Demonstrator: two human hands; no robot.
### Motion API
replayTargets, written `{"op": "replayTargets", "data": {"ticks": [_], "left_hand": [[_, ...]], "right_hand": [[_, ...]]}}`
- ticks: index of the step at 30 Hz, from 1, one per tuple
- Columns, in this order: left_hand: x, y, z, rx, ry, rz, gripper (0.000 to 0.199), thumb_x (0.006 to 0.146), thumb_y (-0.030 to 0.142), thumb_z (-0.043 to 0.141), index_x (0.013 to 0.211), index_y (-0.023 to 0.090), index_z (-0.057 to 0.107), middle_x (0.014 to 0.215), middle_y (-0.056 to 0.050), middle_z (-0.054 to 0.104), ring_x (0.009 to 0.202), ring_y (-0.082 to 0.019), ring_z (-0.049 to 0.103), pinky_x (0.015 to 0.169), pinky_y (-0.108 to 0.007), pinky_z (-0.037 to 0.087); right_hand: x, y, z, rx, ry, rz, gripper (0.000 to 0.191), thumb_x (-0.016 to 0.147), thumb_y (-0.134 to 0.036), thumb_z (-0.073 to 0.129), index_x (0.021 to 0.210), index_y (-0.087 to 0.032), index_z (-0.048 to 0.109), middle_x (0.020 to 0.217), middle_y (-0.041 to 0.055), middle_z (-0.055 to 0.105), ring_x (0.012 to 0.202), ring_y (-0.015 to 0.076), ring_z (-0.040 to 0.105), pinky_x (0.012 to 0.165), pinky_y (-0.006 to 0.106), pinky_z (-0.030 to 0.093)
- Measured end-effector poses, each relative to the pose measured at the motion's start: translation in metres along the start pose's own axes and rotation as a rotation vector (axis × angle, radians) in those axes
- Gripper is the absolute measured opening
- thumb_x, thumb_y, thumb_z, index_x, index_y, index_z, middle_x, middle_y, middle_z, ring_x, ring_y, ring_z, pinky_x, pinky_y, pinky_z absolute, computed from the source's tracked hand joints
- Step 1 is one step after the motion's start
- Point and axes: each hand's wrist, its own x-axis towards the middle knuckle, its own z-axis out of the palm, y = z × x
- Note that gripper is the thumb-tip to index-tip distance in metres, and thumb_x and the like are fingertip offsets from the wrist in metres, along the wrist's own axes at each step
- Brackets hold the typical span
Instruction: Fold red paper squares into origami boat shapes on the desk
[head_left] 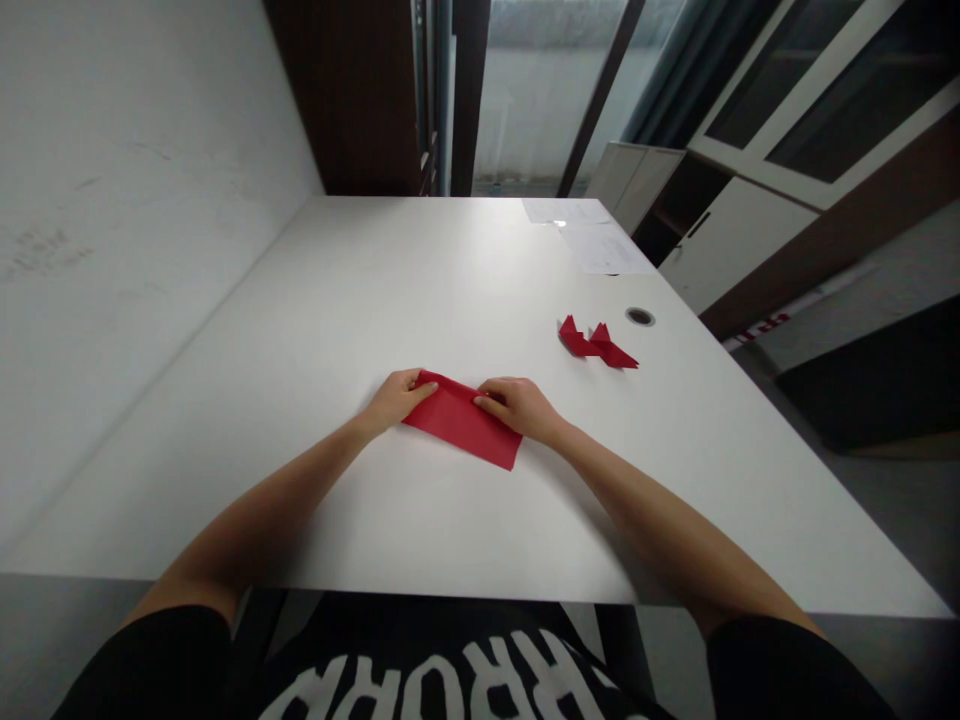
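A sheet of red origami paper [461,425] lies folded into a flat rectangle on the white table [315,300], tilted across the middle of my view. My left hand [397,400] grips its left end, with the fingers over the top edge. My right hand [519,408] holds the upper right part, fingertips pressing on the fold. A folded red paper figure [592,342] with pointed corners lies on the table to the right, apart from both hands.
Several white paper sheets [592,235] lie at the far right of the table, and a round cable grommet [640,316] is set in its surface. A white wall [135,200] runs along the left side. Cabinets [750,240] stand beyond the right edge, with a glass door [540,100] ahead.
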Motion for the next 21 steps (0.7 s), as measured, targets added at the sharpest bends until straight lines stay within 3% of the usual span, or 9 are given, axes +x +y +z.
{"op": "replayTargets", "data": {"ticks": [3, 7, 12, 17, 21], "left_hand": [[0.002, 0.008, -0.003, -0.021, 0.021, 0.051, 0.034, 0.078, 0.045, 0.076, 0.093, 0.015, 0.069, 0.087, -0.006, 0.074, 0.072, -0.017, 0.067, 0.066, -0.029, 0.051], [0.004, 0.012, -0.008, -0.085, 0.096, 0.078, 0.040, 0.078, 0.045, 0.078, 0.102, 0.015, 0.068, 0.091, -0.006, 0.073, 0.075, -0.015, 0.066, 0.069, -0.027, 0.049], [0.001, 0.015, 0.011, -0.144, -0.070, 0.025, 0.045, 0.086, 0.054, 0.069, 0.103, 0.012, 0.071, 0.100, -0.012, 0.075, 0.086, -0.019, 0.068, 0.083, -0.033, 0.053], [0.007, 0.020, 0.026, -0.089, 0.020, 0.083, 0.046, 0.087, 0.057, 0.066, 0.098, 0.013, 0.071, 0.092, -0.010, 0.075, 0.079, -0.022, 0.068, 0.077, -0.035, 0.054], [0.009, 0.030, 0.020, 0.189, 0.052, 0.159, 0.039, 0.090, 0.054, 0.061, 0.091, 0.017, 0.074, 0.082, -0.006, 0.074, 0.077, -0.024, 0.067, 0.067, -0.032, 0.049]], "right_hand": [[0.005, -0.001, 0.004, 0.174, -0.001, 0.067, 0.027, 0.095, -0.044, 0.057, 0.083, -0.023, 0.070, 0.068, -0.0010, 0.065, 0.061, 0.0145, 0.053, 0.060, 0.028, 0.039], [0.010, 0.001, 0.013, 0.592, 0.164, 0.275, 0.035, 0.087, -0.056, 0.063, 0.077, -0.022, 0.063, 0.065, -0.0025, 0.061, 0.058, 0.0140, 0.051, 0.054, 0.027, 0.037], [0.010, 0.001, 0.030, 1.003, 0.314, 0.378, 0.036, 0.079, -0.055, 0.074, 0.080, -0.021, 0.060, 0.073, -0.0024, 0.064, 0.063, 0.0140, 0.055, 0.059, 0.027, 0.043], [0.009, 0.007, 0.029, 0.970, 0.218, 0.337, 0.031, 0.078, -0.047, 0.074, 0.090, -0.021, 0.063, 0.080, -0.0017, 0.065, 0.073, 0.0152, 0.060, 0.070, 0.030, 0.050], [0.016, 0.009, 0.004, 0.681, 0.370, 0.227, 0.035, 0.084, -0.045, 0.070, 0.109, -0.023, 0.062, 0.083, -0.0006, 0.065, 0.080, 0.0175, 0.062, 0.073, 0.032, 0.051]]}}
